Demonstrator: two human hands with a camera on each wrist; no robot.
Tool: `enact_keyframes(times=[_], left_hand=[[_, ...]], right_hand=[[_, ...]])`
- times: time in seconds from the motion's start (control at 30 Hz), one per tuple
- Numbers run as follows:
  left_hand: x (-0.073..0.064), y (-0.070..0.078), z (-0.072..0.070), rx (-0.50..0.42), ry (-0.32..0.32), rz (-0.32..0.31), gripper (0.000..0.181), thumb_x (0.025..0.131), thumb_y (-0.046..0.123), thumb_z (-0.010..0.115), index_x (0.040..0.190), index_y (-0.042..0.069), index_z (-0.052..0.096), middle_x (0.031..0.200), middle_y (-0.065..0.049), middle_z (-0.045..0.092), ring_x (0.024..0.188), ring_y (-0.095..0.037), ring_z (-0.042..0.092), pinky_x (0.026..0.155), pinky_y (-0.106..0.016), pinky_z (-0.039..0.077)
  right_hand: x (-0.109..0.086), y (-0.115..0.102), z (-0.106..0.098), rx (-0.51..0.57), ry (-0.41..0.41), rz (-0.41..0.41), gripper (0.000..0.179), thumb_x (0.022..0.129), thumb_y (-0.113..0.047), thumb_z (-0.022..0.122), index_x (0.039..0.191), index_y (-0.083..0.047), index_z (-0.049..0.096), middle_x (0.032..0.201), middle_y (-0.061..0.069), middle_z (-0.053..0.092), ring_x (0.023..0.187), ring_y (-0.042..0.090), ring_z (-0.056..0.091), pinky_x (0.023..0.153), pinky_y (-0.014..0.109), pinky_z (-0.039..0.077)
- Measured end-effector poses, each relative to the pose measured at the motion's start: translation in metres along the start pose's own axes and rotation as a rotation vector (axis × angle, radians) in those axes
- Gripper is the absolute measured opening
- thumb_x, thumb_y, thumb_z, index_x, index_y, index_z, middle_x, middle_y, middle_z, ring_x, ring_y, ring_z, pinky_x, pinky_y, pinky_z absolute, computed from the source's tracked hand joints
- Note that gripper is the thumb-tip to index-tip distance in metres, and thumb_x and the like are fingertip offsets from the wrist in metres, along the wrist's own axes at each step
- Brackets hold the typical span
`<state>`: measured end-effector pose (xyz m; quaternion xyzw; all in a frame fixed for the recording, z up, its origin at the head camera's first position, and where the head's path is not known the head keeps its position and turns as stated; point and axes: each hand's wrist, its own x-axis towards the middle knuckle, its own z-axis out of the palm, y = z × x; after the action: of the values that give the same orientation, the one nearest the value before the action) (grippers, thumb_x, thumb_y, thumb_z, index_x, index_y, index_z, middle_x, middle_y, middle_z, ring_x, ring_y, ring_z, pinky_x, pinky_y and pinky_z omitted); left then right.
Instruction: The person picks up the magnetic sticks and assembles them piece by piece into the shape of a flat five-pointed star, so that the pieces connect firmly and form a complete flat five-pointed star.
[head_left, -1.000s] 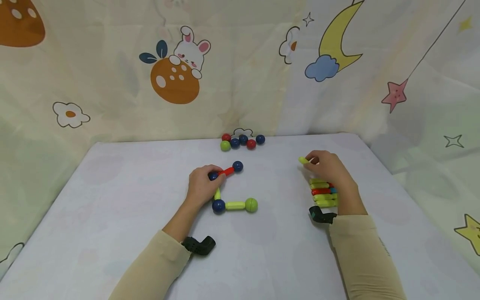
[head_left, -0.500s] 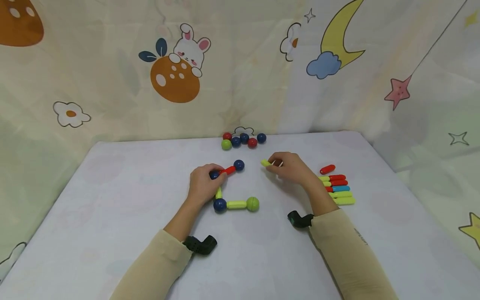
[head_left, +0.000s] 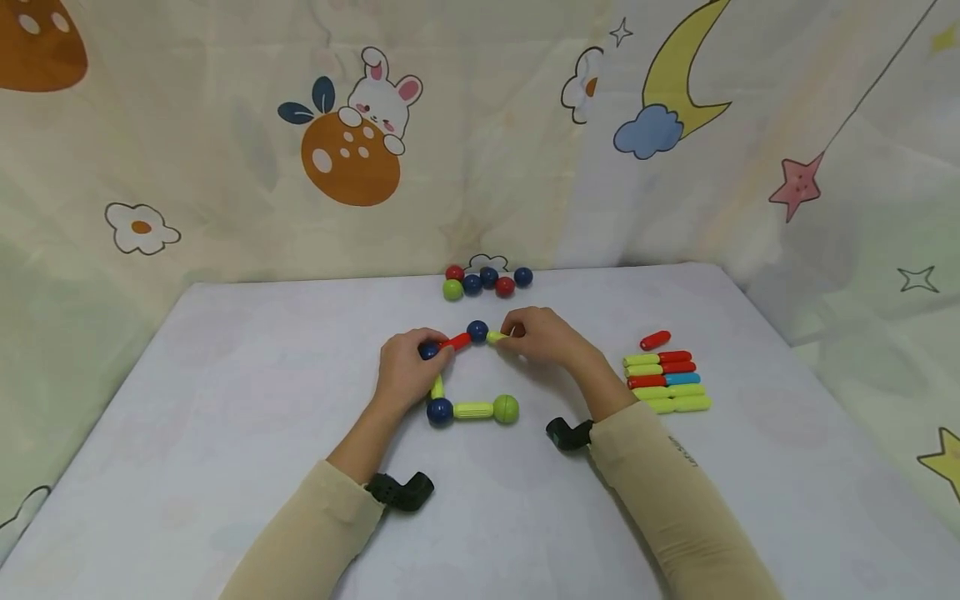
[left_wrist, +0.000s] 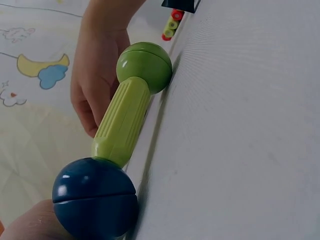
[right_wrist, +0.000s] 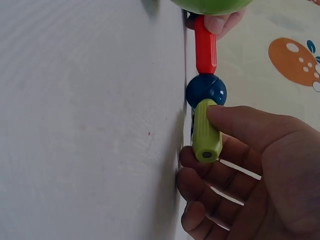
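My left hand (head_left: 405, 371) holds the chain of balls and rods at a blue ball (head_left: 428, 350), its thumb by the red rod (head_left: 456, 342). That rod leads to another blue ball (head_left: 477, 332). Between thumb and fingers, my right hand (head_left: 543, 336) pinches a yellow-green rod (right_wrist: 206, 132), one end right at this ball. The rod's free end shows a dark round inset in the right wrist view. Toward me, a second yellow-green rod (head_left: 438, 387) runs down to a blue ball (left_wrist: 95, 197), then a ribbed yellow-green rod (left_wrist: 122, 120) and a green ball (left_wrist: 145, 67).
Loose balls in red, blue and green lie at the back edge, including a green ball (head_left: 452, 289). On the right several rods lie in a stack (head_left: 667, 382), with a single red rod (head_left: 656, 340) behind them. A printed cloth (head_left: 510, 167) hangs behind the white table (head_left: 187, 400).
My right hand has carried the yellow-green rod leftward from beside the rod stack to the far blue ball. The left hand has kept its hold on the chain.
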<state>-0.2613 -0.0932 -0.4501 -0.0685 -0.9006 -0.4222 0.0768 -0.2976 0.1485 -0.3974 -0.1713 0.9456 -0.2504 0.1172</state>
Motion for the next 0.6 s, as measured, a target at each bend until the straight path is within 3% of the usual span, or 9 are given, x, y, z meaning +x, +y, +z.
enact_keyframes(times=[0.6], left_hand=[[-0.0004,0.0036,-0.0041,0.022,-0.030,-0.009,0.026,0.094,0.027,0.069,0.115,0.014,0.075,0.104,-0.008,0.073,0.105,-0.029,0.057,0.101,-0.049,0.042]], right_hand=[[-0.0002,0.0002,-0.0087,0.007,-0.061,0.023,0.025,0.094,-0.026,0.073,0.113,-0.010,0.072,0.102,0.008,0.071,0.083,0.020,0.063,0.076,0.031,0.052]])
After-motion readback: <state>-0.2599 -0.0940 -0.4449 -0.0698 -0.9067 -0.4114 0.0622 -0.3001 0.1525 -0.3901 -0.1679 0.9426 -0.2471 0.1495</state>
